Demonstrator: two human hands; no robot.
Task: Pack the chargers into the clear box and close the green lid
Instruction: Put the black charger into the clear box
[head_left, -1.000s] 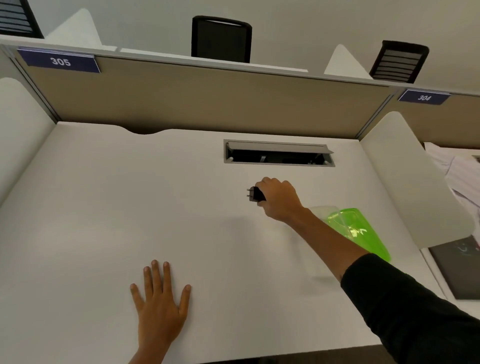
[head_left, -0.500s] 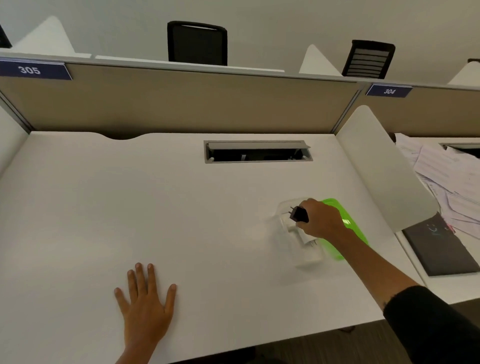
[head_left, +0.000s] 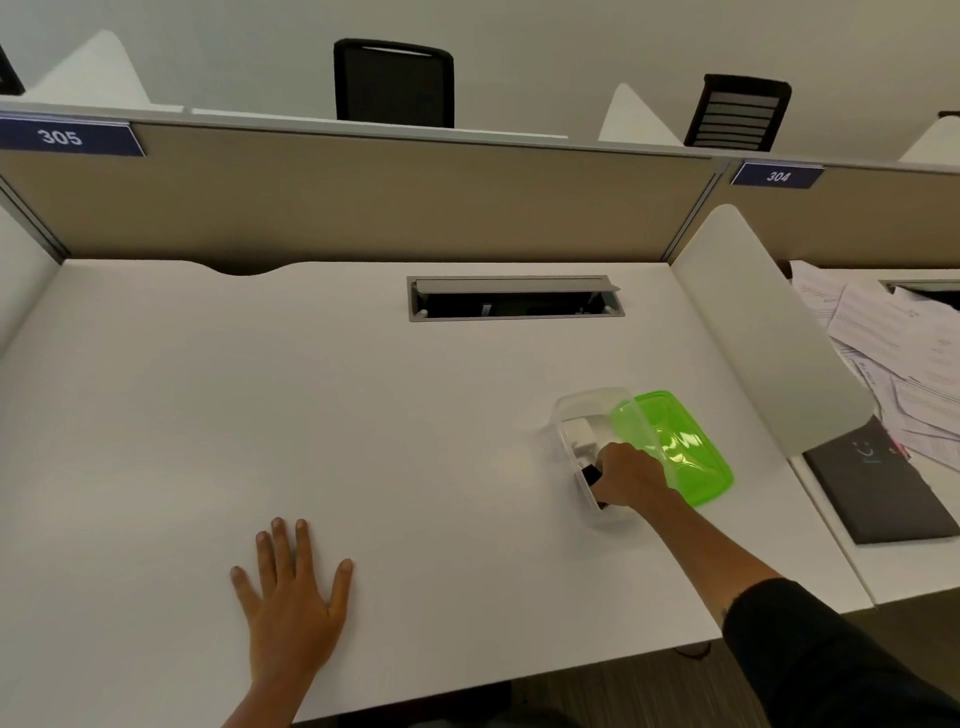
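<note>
Chargers, a white block (head_left: 581, 434) already inside and a black one (head_left: 592, 475) pinched in the right hand (head_left: 626, 480), sit in the clear plastic box (head_left: 571, 405), whose translucent green lid (head_left: 691, 457) lies just right; the left hand (head_left: 291, 603) rests flat, far off.

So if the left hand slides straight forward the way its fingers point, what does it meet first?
Probably nothing: the left hand lies flat on the desk, whose bare top runs to the beige partition.

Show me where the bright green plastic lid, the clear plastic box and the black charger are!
Bright green plastic lid (head_left: 691, 457), head view, middle of its top.
Clear plastic box (head_left: 582, 402), head view, far rim.
Black charger (head_left: 591, 474), head view, end showing beside the fingers.
</note>
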